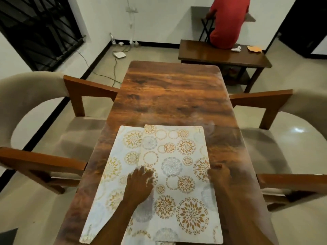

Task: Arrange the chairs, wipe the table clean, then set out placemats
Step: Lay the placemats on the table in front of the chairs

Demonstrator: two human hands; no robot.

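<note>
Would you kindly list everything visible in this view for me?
dining table: one, dark brown wood grain, centre
placemats: two, white with gold and grey rosettes, overlapping at table's near end
armchairs: two, beige with brown wooden arms, either side of table
bench: one, dark brown, beyond table
seated person: one, red shirt, on bench, back turned
small items: two, white and orange, on bench
window grille: one, black, left wall
left hand: one, flat on placemats
right hand: one, at placemats' right edge, blurred
</note>
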